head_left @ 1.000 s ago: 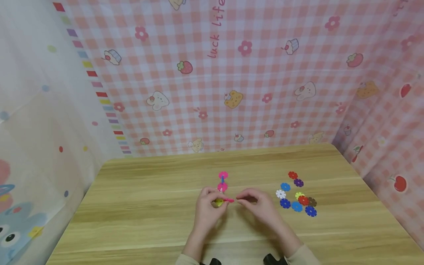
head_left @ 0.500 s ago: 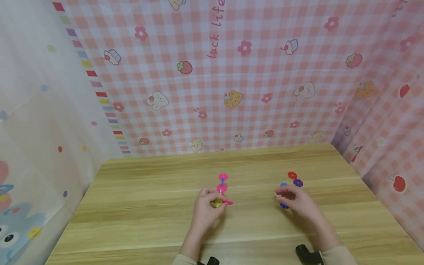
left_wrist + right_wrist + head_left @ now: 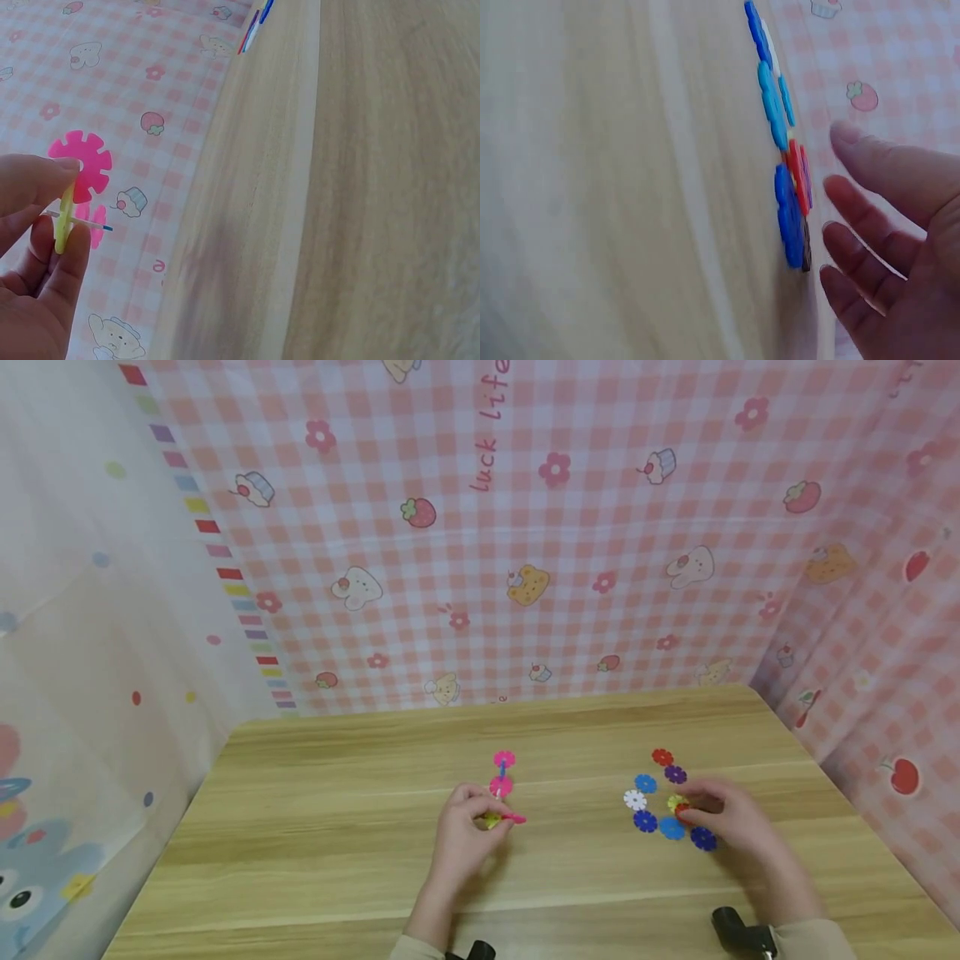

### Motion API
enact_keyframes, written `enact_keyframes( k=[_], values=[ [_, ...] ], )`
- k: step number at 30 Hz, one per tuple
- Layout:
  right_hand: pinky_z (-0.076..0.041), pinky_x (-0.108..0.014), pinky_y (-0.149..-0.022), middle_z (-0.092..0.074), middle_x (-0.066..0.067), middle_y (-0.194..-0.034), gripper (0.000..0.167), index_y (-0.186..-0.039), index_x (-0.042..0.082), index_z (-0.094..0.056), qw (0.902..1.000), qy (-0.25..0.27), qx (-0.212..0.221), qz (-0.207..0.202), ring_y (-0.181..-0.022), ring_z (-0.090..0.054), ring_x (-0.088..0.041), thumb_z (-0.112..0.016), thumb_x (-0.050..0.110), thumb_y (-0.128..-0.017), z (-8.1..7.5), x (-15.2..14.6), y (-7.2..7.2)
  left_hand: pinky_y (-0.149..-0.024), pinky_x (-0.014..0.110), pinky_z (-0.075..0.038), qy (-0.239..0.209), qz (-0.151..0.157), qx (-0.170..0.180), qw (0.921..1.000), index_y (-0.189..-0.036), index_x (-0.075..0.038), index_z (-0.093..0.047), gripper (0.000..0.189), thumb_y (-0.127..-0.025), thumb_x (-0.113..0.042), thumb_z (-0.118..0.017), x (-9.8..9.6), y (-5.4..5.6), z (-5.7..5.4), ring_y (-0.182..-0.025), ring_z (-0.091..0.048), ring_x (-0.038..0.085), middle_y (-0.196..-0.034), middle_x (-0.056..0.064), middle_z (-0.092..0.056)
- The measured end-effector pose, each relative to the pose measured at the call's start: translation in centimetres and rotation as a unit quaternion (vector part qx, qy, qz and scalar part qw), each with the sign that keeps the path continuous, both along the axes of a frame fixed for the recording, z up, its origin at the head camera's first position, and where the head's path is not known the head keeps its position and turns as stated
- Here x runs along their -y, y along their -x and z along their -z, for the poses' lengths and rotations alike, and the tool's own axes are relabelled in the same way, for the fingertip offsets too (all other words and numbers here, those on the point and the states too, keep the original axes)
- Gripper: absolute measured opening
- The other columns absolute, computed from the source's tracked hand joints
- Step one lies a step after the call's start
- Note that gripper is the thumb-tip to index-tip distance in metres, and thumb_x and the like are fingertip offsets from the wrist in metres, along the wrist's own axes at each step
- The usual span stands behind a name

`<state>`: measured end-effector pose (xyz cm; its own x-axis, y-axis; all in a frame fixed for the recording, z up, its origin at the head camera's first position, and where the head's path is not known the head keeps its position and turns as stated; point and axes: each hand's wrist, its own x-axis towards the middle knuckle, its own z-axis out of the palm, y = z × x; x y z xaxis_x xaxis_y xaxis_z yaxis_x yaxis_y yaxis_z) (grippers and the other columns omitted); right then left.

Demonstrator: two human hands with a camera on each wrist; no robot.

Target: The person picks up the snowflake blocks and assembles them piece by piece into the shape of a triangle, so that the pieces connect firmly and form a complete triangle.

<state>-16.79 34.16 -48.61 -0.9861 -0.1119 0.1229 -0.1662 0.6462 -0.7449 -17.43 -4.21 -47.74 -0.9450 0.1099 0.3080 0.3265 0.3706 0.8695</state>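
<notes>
My left hand (image 3: 468,831) pinches a yellow notched snowflake disc (image 3: 61,236) between thumb and fingers. Linked to it is a chain of similar discs: a pink disc (image 3: 91,166) sticks out by the thumb. Farther along, two pink discs are joined by a blue disc (image 3: 502,772), with a white disc (image 3: 498,794) nearer the hand. My right hand (image 3: 731,818) hovers over the loose discs, fingers loosely bent and apart, nothing between them in the right wrist view. Its fingertips are near a red disc (image 3: 799,176) and a yellow disc (image 3: 676,802). A brown disc (image 3: 806,251) is hidden in the head view.
Loose discs on the wooden table (image 3: 315,827) include a white disc (image 3: 635,800), a dark blue disc (image 3: 645,821), a light blue disc (image 3: 672,828), a purple disc (image 3: 675,774) and a far red disc (image 3: 662,757). A checked pink cloth (image 3: 450,552) hangs behind.
My right hand has moved right, from beside the linked discs to the loose ones, passing over the white disc. The left hand keeps its pinch almost in place.
</notes>
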Motion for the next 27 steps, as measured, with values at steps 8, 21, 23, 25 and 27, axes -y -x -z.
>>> enact_keyframes(
  k=[8,21,23,25,27],
  values=[
    [-0.049,-0.034,-0.086,-0.066,-0.017,-0.114,0.034,-0.114,0.001,-0.07,0.9981,-0.062,0.004,-0.008,-0.105,-0.059,-0.033,-0.079,0.011,-0.083,0.6,-1.1,0.0,-0.071,0.024,-0.05,-0.004,-0.001,0.003,1.0,-0.079,-0.014,-0.077,0.017,-0.073,0.001,-0.083,0.0,0.0,0.0,-0.089,-0.053,0.015,-0.092,-0.004,-0.055],
    [-0.049,-0.034,-0.08,-0.065,-0.009,-0.102,0.023,-0.104,0.003,-0.069,0.9981,-0.058,0.012,-0.015,-0.093,-0.058,-0.022,-0.078,0.01,-0.084,1.1,-1.6,0.4,-0.073,0.025,-0.05,-0.01,0.0,0.002,0.9999,-0.079,-0.015,-0.077,0.017,-0.074,0.001,-0.083,0.0,0.0,0.0,-0.091,-0.053,0.016,-0.094,-0.003,-0.056],
    [-0.048,-0.03,-0.077,-0.065,-0.007,-0.098,0.02,-0.102,0.003,-0.068,0.9987,-0.046,0.018,-0.01,-0.088,-0.057,-0.017,-0.077,0.009,-0.085,1.0,-1.6,0.5,-0.073,0.025,-0.05,-0.01,0.0,0.001,0.9999,-0.08,-0.014,-0.077,0.017,-0.074,0.001,-0.083,0.0,0.0,0.0,-0.091,-0.053,0.016,-0.094,-0.003,-0.056],
    [-0.047,-0.027,-0.074,-0.064,-0.006,-0.095,0.016,-0.101,0.003,-0.066,0.999,-0.035,0.028,0.006,-0.085,-0.056,-0.015,-0.075,0.008,-0.087,1.1,-1.6,0.5,-0.072,0.025,-0.049,-0.011,0.0,0.0,0.9999,-0.08,-0.014,-0.077,0.016,-0.074,0.0,-0.083,0.0,0.0,0.0,-0.091,-0.052,0.016,-0.093,-0.003,-0.055],
    [-0.046,-0.026,-0.072,-0.064,-0.007,-0.094,0.013,-0.1,0.002,-0.065,0.9989,-0.018,0.034,0.027,-0.083,-0.056,-0.014,-0.072,0.006,-0.09,1.1,-1.5,0.4,-0.072,0.025,-0.049,-0.011,0.0,-0.001,0.9999,-0.081,-0.013,-0.077,0.016,-0.074,0.0,-0.083,0.1,0.0,0.0,-0.09,-0.052,0.016,-0.093,-0.003,-0.055]
  ],
)
